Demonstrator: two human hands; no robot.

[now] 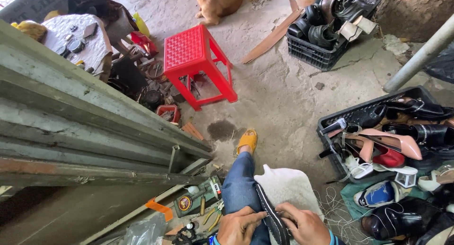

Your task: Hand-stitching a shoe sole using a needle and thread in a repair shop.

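Bottom centre of the frame, we see both hands on a black shoe [270, 215] held sole-edge up over the lap. Left hand [240, 226] has its grip closed round the near side of the shoe, fingers curled onto it; right hand [304, 224] pinches the other side, fingertips pressed on the dark upper. The shoe sits between the two hands, resting against the knee in blue jeans [240, 188] and just beside a white cloth [288, 186] spread over the other leg. Further up, lower centre, a foot in a yellow sandal [248, 140] rests on the concrete floor [279, 93]. Upper centre, a red plastic stool [197, 62] stands on the floor, with a tan dog [218, 2] lying behind it at the top edge. Upper right, a black plastic crate [316, 46] is filled with dark shoes; right edge, a second black crate [352, 116] holds mixed shoes, including a pink high heel [395, 142]. Loose shoes and white thread [338, 212] lie at lower right. Left half of the frame is taken by a grey metal shutter frame [85, 126]; bottom left of centre, small tools and a round tin [184, 203] lie beside the leg.
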